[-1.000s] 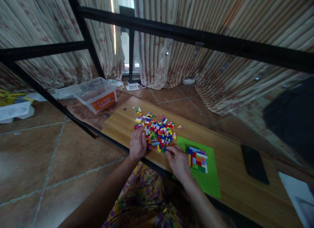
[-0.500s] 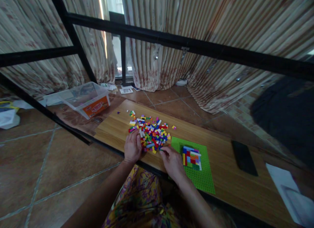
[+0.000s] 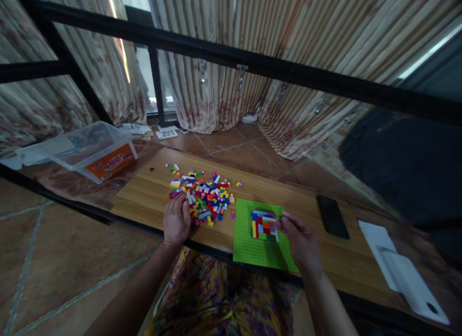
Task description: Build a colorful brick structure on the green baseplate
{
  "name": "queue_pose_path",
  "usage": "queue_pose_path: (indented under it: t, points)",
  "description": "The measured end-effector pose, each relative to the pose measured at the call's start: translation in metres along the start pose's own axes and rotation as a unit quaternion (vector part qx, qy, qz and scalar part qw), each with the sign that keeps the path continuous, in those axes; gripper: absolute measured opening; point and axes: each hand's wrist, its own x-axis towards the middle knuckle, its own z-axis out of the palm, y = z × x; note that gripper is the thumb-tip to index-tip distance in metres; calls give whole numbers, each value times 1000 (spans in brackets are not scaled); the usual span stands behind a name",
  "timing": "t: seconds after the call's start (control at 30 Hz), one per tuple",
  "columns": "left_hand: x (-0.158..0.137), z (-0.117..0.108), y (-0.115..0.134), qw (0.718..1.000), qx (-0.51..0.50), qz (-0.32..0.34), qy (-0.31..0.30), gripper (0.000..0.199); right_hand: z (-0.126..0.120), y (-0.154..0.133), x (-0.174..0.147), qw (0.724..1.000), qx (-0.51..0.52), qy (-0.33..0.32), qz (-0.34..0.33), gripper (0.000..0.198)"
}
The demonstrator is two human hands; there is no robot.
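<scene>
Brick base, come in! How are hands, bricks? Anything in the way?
Left hand at left edge of loose bricks. Right hand at right side of green baseplate, near brick build, maybe pinching something small. Dark slab farther right, not blocking.

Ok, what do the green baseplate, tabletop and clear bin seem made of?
Green baseplate: likely plastic with a studded finish, judging by its even colour. Tabletop: smooth wood or wood-look laminate; the visible grain doesn't settle which. Clear bin: probably smooth plastic, since shapes show through its walls.
</scene>
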Motion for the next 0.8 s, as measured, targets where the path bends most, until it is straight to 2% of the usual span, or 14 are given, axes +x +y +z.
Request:
queue_pose_path:
  t: [0.1, 0.3, 0.47, 0.53, 0.63, 0.8]
  points:
    - [0, 0, -1, 1000, 7, 4, -1, 39, -8, 3, 0, 1000, -3, -18, -12, 30]
    - [1, 1, -2, 1000, 13, 10, -2, 37, -9, 3, -3, 998, -48, -26, -42, 31]
    - [2, 0, -2, 1000, 12, 4, -7, 37, -22, 5, 10, 988, -141, -4, -62, 36]
    - [2, 0, -1, 1000, 9, 0, -9, 36, -28, 5, 21, 970, -230, -4, -75, 37]
    - [2, 0, -1, 1000, 8, -5, -9, 36, -31, 1, 37, 925, -367, -23, -98, 35]
    - [1, 0, -1, 1000, 7, -5, -11, 35, -23, -7, 54, 866, -478, -103, -105, 36]
